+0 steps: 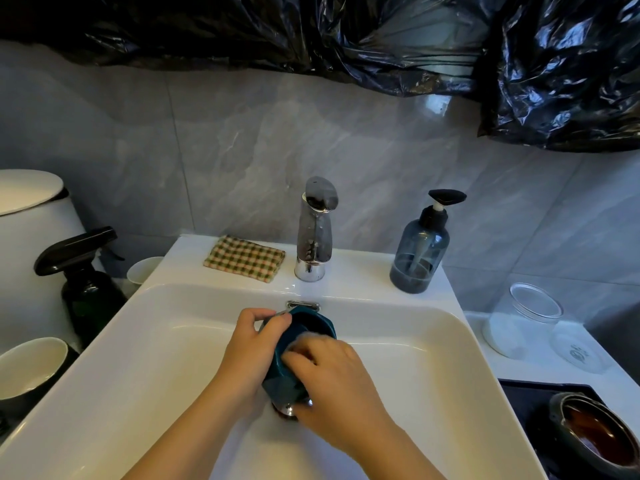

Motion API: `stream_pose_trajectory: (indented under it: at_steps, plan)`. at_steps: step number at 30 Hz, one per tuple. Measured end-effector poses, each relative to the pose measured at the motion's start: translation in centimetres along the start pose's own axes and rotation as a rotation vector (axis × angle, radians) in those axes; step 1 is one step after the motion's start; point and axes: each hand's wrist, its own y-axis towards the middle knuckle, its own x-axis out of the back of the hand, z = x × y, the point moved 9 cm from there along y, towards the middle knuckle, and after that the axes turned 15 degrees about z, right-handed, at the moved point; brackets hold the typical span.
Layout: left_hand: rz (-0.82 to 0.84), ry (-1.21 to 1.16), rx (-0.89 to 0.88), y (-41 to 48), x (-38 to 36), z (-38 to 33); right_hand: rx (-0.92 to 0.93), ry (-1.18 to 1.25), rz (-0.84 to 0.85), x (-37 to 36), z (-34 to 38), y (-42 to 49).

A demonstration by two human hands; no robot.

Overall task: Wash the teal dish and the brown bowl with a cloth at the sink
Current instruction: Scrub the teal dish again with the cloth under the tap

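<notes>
We see the teal dish [304,344] held over the middle of the white sink [138,358], above the drain, with open basin on both sides. It is tipped on edge, opening facing up and away toward the faucet [313,233]. Our left hand [254,341] clamps its rim; our right hand [332,379] presses a grey cloth [308,339] against it. The brown bowl [595,434] waits on the right counter, well apart, beyond a soap dispenser [420,251].

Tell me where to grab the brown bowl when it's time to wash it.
Take the brown bowl by its left rim, reaching from the sink side. It sits open side up on the dark mat, and its right part runs out of view.
</notes>
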Motion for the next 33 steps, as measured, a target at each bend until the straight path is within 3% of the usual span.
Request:
stream_pose_trajectory:
  at_steps: [2,5,10,11,12,15,17,22,28,30,33]
  plan:
    - [0.014,0.018,-0.007,0.1,-0.1,0.0,-0.086,-0.106,-0.045,-0.2,-0.8,0.0]
    - [-0.014,0.065,-0.025,0.2,0.2,-0.1,-0.070,-0.051,0.021,0.5,0.0,-0.2]
    - [-0.064,0.041,-0.028,0.0,0.7,-0.1,-0.185,0.943,0.120,-1.2,0.0,-0.2]
    - [-0.057,0.038,-0.022,0.0,0.6,-0.1,-0.170,0.989,0.111,-1.2,0.3,-0.2]
    - [-0.046,0.044,-0.016,0.0,0.5,-0.1,-0.147,0.873,0.104,-1.0,0.4,-0.2]
    - [0.002,0.079,0.013,0.1,0.4,-0.2,-0.094,0.204,0.010,0.0,0.3,-0.5]
    - [0.036,0.051,0.050,0.1,0.5,-0.1,-0.045,-0.014,-0.077,0.8,0.1,-0.6]
    - [0.107,-0.085,0.110,-0.2,0.2,0.1,0.130,-0.112,-0.095,0.8,0.6,-0.5]
    - [0.182,-0.361,0.061,-1.0,-3.3,0.7,-0.160,0.243,-0.239,2.0,-0.6,-0.2]
    - [0.103,-0.356,0.082,-1.1,-3.0,1.1,-0.167,0.378,-0.180,1.9,-0.6,0.1]
    - [0.060,-0.320,0.154,-0.9,-1.4,1.6,-0.011,0.191,-0.032,1.1,0.0,0.0]
